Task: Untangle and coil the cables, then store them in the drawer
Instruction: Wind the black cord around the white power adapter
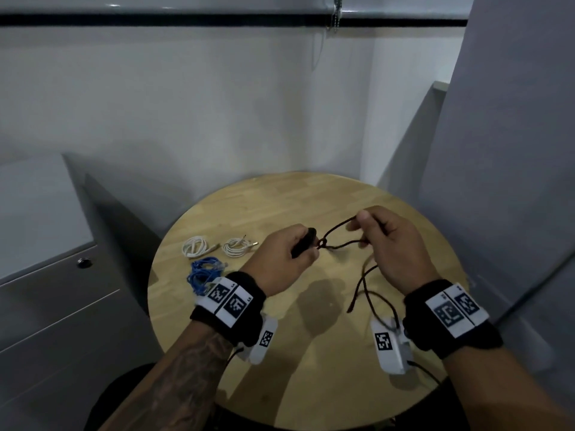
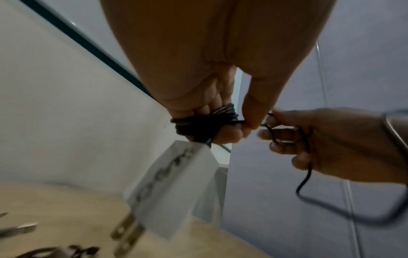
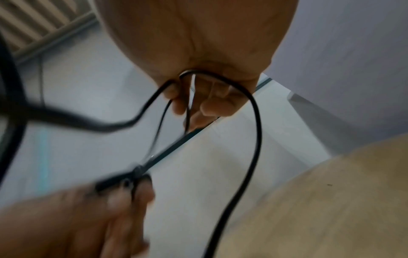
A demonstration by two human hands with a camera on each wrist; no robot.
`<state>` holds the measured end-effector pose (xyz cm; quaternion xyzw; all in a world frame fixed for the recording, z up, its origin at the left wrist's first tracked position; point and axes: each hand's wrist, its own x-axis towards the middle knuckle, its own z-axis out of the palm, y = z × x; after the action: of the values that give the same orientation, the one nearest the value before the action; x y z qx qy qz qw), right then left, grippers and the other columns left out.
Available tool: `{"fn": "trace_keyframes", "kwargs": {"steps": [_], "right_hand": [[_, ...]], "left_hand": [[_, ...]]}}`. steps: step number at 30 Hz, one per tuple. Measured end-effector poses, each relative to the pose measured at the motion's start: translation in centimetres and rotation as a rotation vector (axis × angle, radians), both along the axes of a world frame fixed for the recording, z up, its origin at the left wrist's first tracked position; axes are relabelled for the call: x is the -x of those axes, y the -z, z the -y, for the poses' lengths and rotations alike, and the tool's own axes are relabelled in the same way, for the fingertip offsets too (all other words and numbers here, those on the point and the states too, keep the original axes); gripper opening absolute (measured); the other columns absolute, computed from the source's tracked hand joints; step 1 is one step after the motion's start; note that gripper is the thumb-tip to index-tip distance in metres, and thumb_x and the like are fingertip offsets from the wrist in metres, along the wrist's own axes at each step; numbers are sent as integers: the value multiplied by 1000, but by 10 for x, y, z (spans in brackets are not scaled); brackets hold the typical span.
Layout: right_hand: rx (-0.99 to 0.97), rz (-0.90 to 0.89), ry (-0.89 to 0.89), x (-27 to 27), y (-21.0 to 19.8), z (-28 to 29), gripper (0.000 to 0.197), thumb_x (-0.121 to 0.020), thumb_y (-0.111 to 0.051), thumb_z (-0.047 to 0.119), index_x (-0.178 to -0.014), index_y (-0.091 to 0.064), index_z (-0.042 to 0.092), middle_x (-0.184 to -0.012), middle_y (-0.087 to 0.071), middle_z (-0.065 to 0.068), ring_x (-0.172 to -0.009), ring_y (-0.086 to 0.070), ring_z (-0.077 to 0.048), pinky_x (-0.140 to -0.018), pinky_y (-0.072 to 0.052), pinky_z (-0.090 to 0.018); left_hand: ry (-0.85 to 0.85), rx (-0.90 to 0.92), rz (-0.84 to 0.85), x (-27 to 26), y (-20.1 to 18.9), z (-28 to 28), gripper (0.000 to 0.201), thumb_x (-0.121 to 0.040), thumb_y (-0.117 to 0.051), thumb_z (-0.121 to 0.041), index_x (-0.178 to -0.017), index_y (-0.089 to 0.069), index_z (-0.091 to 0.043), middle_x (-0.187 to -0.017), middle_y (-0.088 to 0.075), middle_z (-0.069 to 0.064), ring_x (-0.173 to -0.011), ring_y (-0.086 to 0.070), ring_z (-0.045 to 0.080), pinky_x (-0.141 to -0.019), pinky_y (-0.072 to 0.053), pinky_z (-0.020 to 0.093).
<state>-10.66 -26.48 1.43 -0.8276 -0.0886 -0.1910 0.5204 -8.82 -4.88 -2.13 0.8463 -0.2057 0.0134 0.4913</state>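
Round wooden table, both hands gripping black cable, adapter print blurred, unreadable

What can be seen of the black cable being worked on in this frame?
The black cable is thin, dark and flexible, held above the round wooden table. The left hand grips its wound bundle; the right hand pinches a loose loop. A small knot sits between the hands. Its free length hangs below the right hand. In the left wrist view, a white plug adapter hangs under the bundle.
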Motion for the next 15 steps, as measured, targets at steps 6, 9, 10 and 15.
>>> {"fn": "trace_keyframes", "kwargs": {"steps": [6,9,10,15], "right_hand": [[-44,-54,218,-17,2,22,22,-100,-56,25,-85,-71,21,-81,-67,17,-75,-59,8,-71,-42,-8],[-76,-47,497,-29,-5,63,20,-95,-52,16,-92,-72,17,-95,-69,-9,-89,-62,-25,-82,-46,-30],[-85,-81,589,-31,-8,81,24,-92,-52,21,-97,-74,15,-100,-69,-15,-93,-62,-30,-84,-48,-38],[49,-315,363,-23,4,80,20,-89,-60,22,-80,-76,11,-67,-60,2,-69,-52,-20,-70,-42,-34]], "left_hand": [[16,33,-31,2,-3,0,18,-97,-56,-22,-79,-54,-18,-69,-53,-8,-65,-47,13,-63,-36,26],[-15,-87,-28,2,0,-13,25,-98,-55,-30,-78,-52,-14,-67,-51,6,-59,-47,19,-61,-37,31],[-29,-52,-39,3,-1,-19,27,-98,-55,-30,-79,-53,-10,-66,-50,9,-59,-46,20,-62,-36,32],[-46,231,-37,5,-14,-23,26,-98,-56,-16,-77,-53,-2,-63,-45,2,-62,-43,17,-66,-37,32]]}}
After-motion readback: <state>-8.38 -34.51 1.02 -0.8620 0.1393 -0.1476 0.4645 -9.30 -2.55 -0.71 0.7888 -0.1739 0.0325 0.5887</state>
